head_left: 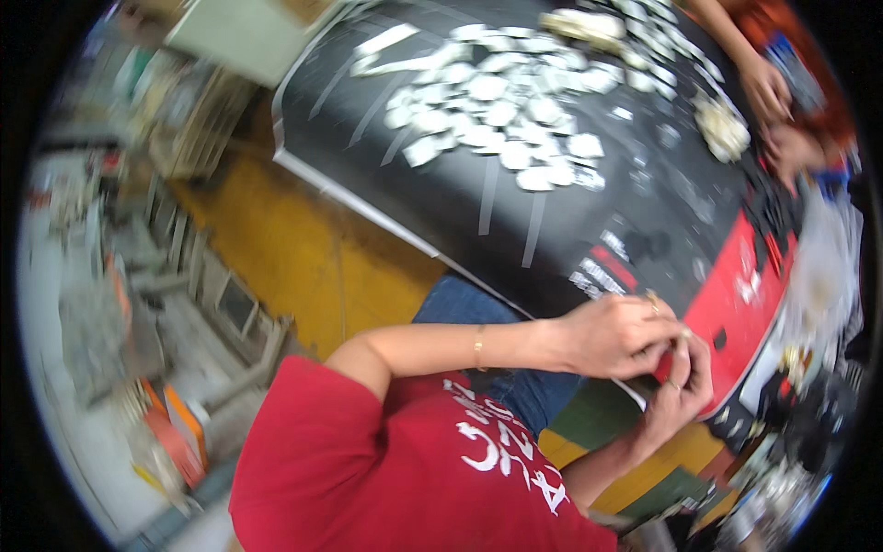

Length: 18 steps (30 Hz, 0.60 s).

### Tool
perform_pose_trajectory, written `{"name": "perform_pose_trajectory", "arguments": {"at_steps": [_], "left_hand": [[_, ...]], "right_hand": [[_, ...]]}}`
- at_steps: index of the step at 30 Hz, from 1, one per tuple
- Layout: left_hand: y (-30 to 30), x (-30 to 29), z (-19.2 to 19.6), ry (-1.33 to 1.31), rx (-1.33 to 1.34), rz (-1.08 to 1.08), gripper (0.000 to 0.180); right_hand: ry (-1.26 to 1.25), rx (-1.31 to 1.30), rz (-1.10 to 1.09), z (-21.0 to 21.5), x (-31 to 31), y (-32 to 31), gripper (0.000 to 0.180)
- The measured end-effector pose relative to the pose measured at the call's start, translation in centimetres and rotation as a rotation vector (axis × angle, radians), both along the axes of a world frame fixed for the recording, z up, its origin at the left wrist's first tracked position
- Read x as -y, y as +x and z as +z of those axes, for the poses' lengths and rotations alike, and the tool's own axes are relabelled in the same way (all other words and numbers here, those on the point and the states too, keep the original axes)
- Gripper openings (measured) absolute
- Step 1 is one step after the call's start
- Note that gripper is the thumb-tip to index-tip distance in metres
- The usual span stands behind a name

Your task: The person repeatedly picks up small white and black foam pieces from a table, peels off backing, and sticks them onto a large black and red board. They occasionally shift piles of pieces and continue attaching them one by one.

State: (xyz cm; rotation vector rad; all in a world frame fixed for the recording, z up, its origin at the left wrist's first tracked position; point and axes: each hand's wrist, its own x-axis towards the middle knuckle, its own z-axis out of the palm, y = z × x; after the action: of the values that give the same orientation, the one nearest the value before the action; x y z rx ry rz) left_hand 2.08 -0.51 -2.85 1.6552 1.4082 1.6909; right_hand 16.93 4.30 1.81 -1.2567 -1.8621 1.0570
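My left hand [614, 333] and my right hand [682, 379] meet over the near edge of a table covered by a black and red mat [441, 198]. The fingertips of both are pinched together. Something tiny and pale may be between them, but it is too small and blurred to name. Farther across the mat lies a wide spread of small white rounded pieces [501, 112], apart from my hands. A white strip [405, 64] lies beside them.
At the upper right, a co-worker's hands [773, 115] are close together beside a crumpled cream cloth or glove [720, 129]. Another cream bundle [584, 28] lies at the far edge. Black items [771, 204] and a clear plastic bag [821, 267] line the right side. Wooden frames [225, 294] stand left.
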Motion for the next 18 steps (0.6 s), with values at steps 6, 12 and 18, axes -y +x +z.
{"name": "perform_pose_trajectory", "arguments": {"at_steps": [6,12,18], "left_hand": [[-0.5,1.7,0.3,-0.047,0.376,-0.006,0.019],[-2.4,3.9,0.2,-0.009,0.097,0.134,0.019],[-4.5,4.7,0.5,-0.135,0.38,0.161,0.019]], "right_hand": [[0.261,0.252,0.26,1.4,0.2,-0.5,0.01],[0.46,0.372,0.419,2.5,1.3,-3.2,0.01],[0.432,0.337,0.32,2.9,1.9,-3.6,0.008]]}}
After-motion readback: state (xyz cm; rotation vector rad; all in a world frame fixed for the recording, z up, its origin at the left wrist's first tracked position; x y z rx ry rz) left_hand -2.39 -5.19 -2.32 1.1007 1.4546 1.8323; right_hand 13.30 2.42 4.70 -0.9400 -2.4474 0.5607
